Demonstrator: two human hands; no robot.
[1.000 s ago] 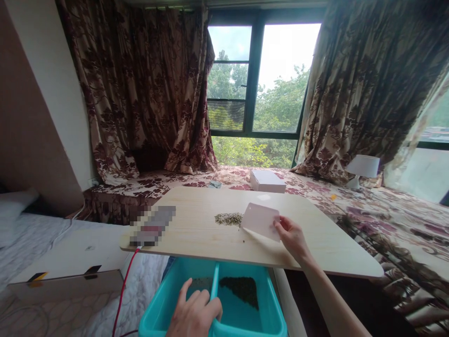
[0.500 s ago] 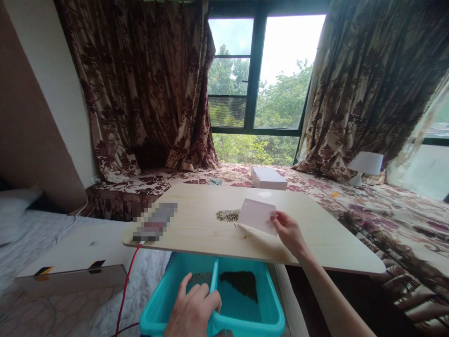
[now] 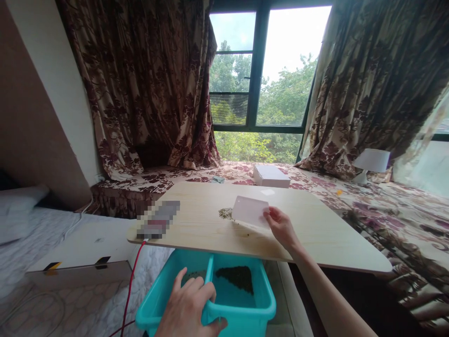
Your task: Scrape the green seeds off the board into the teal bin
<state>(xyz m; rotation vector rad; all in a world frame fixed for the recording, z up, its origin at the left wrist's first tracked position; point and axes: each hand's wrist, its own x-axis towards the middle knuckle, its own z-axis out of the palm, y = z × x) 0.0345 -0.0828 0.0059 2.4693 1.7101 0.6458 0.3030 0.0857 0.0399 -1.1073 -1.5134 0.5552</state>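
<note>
My right hand pinches a white plastic scraper card by its right edge, holding it on the light wooden tabletop. The card's left edge meets a small pile of dark green grains, partly hidden behind it. Below the table's front edge, my left hand grips the near rim of a teal two-compartment bin. Dark grains lie in its right compartment, fewer in the left.
A blurred-out object with a red cable lies at the table's left end. Behind the table are a patterned window seat, a white box and a small white lamp. A white mattress and a flat carton lie to the left.
The card has slid left into the grain pile, covering more of it. The view has shifted, and my left hand now wraps further over the bin's near rim.
</note>
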